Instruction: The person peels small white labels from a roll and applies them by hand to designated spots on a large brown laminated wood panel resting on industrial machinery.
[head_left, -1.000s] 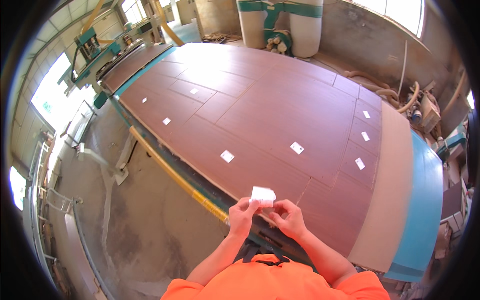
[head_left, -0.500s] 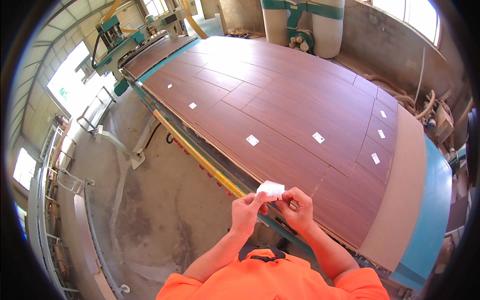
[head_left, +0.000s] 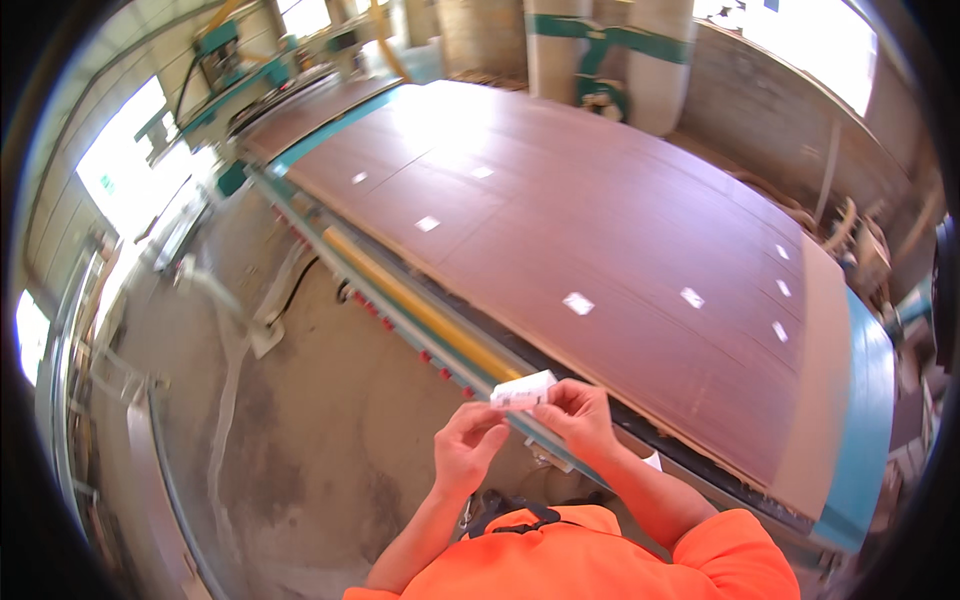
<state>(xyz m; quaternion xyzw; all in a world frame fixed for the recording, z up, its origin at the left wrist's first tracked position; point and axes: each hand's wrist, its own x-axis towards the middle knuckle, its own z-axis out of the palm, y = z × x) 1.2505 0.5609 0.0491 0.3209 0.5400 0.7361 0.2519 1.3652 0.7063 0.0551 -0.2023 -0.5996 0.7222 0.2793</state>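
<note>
A small white label (head_left: 522, 391) with dark print is pinched by my right hand (head_left: 582, 418) at its right end, in front of the long edge of the machine bed. My left hand (head_left: 470, 446) is just below the label's left end, its thumb and forefinger apart and its fingertips close to the label's lower corner. Beyond my hands lies a large reddish-brown wood-look board (head_left: 560, 210) cut into panels. Several white labels lie on it, among them a near label (head_left: 578, 303) and another label (head_left: 692, 297) farther right.
A yellow rail (head_left: 430, 318) runs along the bed's near side above the concrete floor (head_left: 300, 420). Bare tan board (head_left: 812, 340) and a teal surface (head_left: 860, 420) border the panels at right. A teal machine head (head_left: 222, 50) stands far left; dust-collector bags (head_left: 655, 80) stand behind.
My left hand has let go of the label and moved down and left. My right hand keeps the label, now slightly further left. The view has shifted, so the board appears lower and further right.
</note>
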